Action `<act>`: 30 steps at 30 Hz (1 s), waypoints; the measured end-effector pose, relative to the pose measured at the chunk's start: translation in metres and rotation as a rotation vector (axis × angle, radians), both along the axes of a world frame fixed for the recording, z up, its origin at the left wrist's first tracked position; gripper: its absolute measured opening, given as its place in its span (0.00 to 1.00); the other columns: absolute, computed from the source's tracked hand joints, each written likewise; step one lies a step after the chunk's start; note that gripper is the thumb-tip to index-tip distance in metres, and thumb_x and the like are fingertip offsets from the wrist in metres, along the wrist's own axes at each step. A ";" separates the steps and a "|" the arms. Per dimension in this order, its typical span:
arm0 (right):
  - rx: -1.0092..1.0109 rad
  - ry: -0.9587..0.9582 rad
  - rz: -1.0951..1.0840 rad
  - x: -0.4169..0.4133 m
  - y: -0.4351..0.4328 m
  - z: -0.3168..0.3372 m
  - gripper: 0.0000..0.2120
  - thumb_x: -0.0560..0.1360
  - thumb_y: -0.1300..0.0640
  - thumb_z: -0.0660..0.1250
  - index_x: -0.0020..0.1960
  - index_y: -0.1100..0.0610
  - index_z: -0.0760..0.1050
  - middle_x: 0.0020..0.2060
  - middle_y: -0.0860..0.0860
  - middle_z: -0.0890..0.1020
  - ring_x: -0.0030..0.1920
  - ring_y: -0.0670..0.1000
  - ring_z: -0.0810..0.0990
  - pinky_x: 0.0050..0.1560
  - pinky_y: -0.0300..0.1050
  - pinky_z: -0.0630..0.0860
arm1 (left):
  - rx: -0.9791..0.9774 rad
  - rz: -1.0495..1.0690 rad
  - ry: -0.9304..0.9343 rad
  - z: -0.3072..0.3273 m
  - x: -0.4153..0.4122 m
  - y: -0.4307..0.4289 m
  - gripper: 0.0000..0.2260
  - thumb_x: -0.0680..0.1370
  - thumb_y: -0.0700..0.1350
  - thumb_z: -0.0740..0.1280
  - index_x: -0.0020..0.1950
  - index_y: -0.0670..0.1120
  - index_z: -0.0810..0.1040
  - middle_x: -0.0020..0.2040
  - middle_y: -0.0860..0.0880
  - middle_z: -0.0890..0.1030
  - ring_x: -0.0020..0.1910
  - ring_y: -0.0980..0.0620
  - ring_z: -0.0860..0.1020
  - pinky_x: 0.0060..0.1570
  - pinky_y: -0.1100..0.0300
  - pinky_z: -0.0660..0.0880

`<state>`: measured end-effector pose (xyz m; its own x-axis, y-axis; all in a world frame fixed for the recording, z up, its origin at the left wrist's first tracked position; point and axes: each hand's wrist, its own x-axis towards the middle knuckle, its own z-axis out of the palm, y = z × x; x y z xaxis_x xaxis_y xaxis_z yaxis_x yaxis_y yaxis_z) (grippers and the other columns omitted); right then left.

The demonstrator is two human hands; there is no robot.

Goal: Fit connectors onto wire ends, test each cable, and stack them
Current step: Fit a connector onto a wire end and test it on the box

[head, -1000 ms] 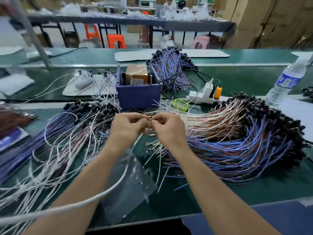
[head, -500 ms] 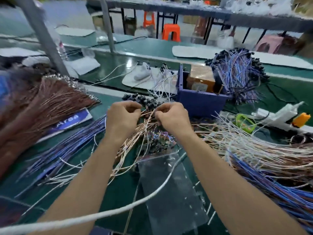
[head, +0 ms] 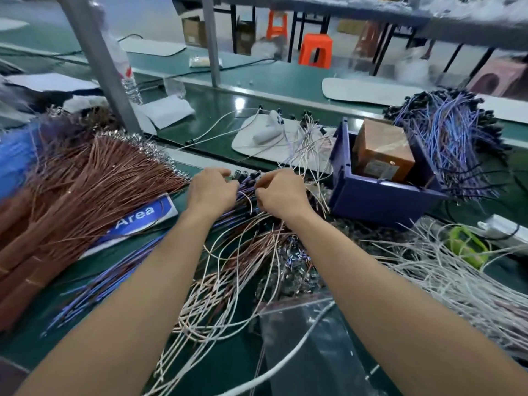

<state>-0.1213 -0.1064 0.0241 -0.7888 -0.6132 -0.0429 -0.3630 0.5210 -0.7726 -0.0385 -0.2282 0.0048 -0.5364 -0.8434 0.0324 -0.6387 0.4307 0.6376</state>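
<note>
L hand & R hand hover close together, fingers curled, over wire pile. Thin white wire loops btwn them; can't tell which grips it.

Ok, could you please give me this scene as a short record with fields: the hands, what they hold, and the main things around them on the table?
Left hand: fingers curled, pinching thin wires
Right hand: fingers curled, pinching them too, close beside the other hand
Connector: too small to tell
Left of hands: brown wire bundle
Right of hands: blue bin holding a brown box
Near edge: clear plastic bag
Surface: green table
</note>
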 end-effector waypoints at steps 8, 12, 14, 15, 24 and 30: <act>-0.090 -0.074 -0.011 -0.001 -0.005 -0.008 0.14 0.73 0.64 0.69 0.33 0.48 0.81 0.33 0.48 0.86 0.41 0.53 0.86 0.51 0.54 0.84 | -0.217 -0.055 -0.177 0.015 -0.014 -0.008 0.08 0.74 0.51 0.74 0.53 0.56 0.86 0.50 0.51 0.87 0.53 0.46 0.83 0.54 0.55 0.75; -0.201 -0.166 -0.013 0.000 0.000 0.002 0.08 0.71 0.58 0.72 0.34 0.49 0.82 0.32 0.47 0.85 0.37 0.51 0.86 0.47 0.55 0.85 | -0.074 -0.084 0.217 0.043 -0.011 0.004 0.07 0.73 0.49 0.75 0.50 0.55 0.88 0.46 0.56 0.87 0.49 0.52 0.85 0.54 0.55 0.80; -0.310 -0.261 0.027 0.004 0.005 0.013 0.03 0.70 0.57 0.73 0.37 0.53 0.83 0.31 0.49 0.85 0.34 0.51 0.84 0.42 0.52 0.83 | 0.218 -0.180 0.461 0.062 -0.010 0.019 0.07 0.70 0.43 0.78 0.47 0.53 0.88 0.41 0.55 0.88 0.45 0.54 0.86 0.49 0.57 0.82; -0.395 -0.306 0.044 0.006 0.008 0.020 0.03 0.70 0.60 0.72 0.38 0.55 0.83 0.31 0.51 0.84 0.32 0.51 0.82 0.37 0.48 0.81 | 0.333 -0.222 0.535 0.071 -0.010 0.027 0.08 0.70 0.41 0.79 0.46 0.51 0.88 0.41 0.53 0.88 0.43 0.52 0.86 0.43 0.58 0.82; -0.907 -0.529 -0.253 0.001 0.089 0.081 0.09 0.82 0.62 0.65 0.45 0.57 0.81 0.37 0.52 0.86 0.33 0.48 0.82 0.35 0.39 0.77 | 0.544 -0.465 0.459 0.076 0.019 0.075 0.07 0.77 0.35 0.74 0.52 0.45 0.87 0.41 0.45 0.88 0.41 0.52 0.82 0.47 0.58 0.80; -1.219 -0.753 -0.424 -0.019 0.182 0.080 0.15 0.86 0.59 0.56 0.45 0.59 0.77 0.35 0.57 0.85 0.38 0.56 0.86 0.42 0.53 0.85 | 0.452 -0.488 0.254 0.056 0.052 0.070 0.06 0.75 0.39 0.76 0.45 0.51 0.89 0.43 0.47 0.88 0.44 0.49 0.83 0.51 0.56 0.81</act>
<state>-0.1405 0.0756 0.1041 -0.9391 -0.3075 -0.1537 0.3173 -0.6032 -0.7318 0.0138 -0.1583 0.0606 -0.8784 -0.4694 -0.0903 -0.2488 0.2877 0.9248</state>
